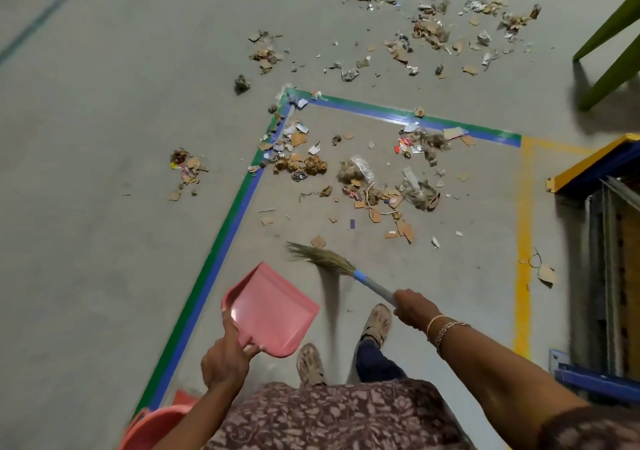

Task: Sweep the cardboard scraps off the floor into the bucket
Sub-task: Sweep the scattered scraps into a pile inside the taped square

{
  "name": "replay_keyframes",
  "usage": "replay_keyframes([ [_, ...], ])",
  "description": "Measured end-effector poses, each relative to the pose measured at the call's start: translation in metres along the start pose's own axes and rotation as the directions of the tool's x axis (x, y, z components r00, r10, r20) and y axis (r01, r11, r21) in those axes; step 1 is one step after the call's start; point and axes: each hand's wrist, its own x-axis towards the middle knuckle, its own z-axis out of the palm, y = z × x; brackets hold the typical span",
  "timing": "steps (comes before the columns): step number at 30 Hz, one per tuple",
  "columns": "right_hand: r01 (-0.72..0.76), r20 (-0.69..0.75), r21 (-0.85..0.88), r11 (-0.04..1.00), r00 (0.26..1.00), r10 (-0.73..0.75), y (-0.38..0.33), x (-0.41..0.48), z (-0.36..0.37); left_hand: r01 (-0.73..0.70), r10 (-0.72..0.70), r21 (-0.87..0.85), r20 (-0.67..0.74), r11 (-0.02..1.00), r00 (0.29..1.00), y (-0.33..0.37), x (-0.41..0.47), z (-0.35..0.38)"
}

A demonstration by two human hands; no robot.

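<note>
Scraps (pixel 372 186) ahead, apart from broom (pixel 322 259), dustpan (pixel 273 311).

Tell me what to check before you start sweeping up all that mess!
1. Broom held in the right hand: ok.
2. Pink dustpan held in the left hand: ok.
3. Dustpan empty, ready for scraps: ok.
4. Broom touching the cardboard scraps: not ok; the nearest scraps lie just beyond its bristles.
5. Bucket nearby: ok, its pink rim shows at the bottom edge, beside the person.
6. Room left in the bucket: cannot tell.
</note>
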Motion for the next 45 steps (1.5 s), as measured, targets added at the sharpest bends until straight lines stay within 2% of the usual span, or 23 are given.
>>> replay_keyframes([
  [6,-0.003,-0.127,0.067,0.998,0.992,0.011,0.037,0.048,-0.055,0.054,-0.055,-0.027,-0.029,0.998,0.998,0.053,0.008,-0.005],
  [11,0.000,-0.250,0.214,0.977,0.967,0.055,0.070,0.062,-0.081,0.065,-0.068,-0.045,-0.050,0.997,0.996,0.086,0.020,-0.018],
  [17,0.016,-0.342,0.295,0.955,0.935,0.090,0.111,0.041,-0.075,0.037,-0.038,-0.014,-0.041,0.999,0.998,0.118,0.038,-0.029],
  [21,-0.046,-0.341,0.410,0.911,0.918,0.200,0.119,0.025,-0.053,-0.029,0.029,0.002,-0.037,1.000,0.999,0.134,0.058,-0.037],
  [24,-0.142,-0.287,0.570,0.809,0.889,0.358,0.120,0.017,-0.040,-0.082,0.083,0.034,-0.036,0.996,0.996,0.146,0.077,-0.045],
  [28,-0.333,-0.083,0.764,0.553,0.799,0.596,0.126,0.023,-0.009,-0.160,0.162,0.072,-0.022,0.984,0.986,0.159,0.103,-0.053],
  [31,-0.462,0.086,0.814,0.351,0.695,0.714,0.107,0.007,-0.020,-0.220,0.221,0.090,-0.002,0.971,0.975,0.167,0.119,-0.058],
  [35,-0.546,0.267,0.827,0.134,0.591,0.761,0.077,-0.003,-0.022,-0.315,0.306,0.138,0.079,0.939,0.949,0.172,0.152,-0.069],
  [39,-0.574,0.336,0.812,0.105,0.606,0.721,0.039,0.004,-0.012,-0.403,0.396,0.137,0.079,0.905,0.915,0.170,0.183,-0.085],
  [42,-0.563,0.333,0.809,0.170,0.677,0.656,0.007,0.019,-0.019,-0.433,0.422,0.128,0.105,0.892,0.901,0.172,0.208,-0.097],
  [45,-0.473,0.281,0.859,0.197,0.756,0.591,-0.024,0.034,-0.031,-0.485,0.476,0.134,0.095,0.864,0.874,0.172,0.220,-0.110],
])
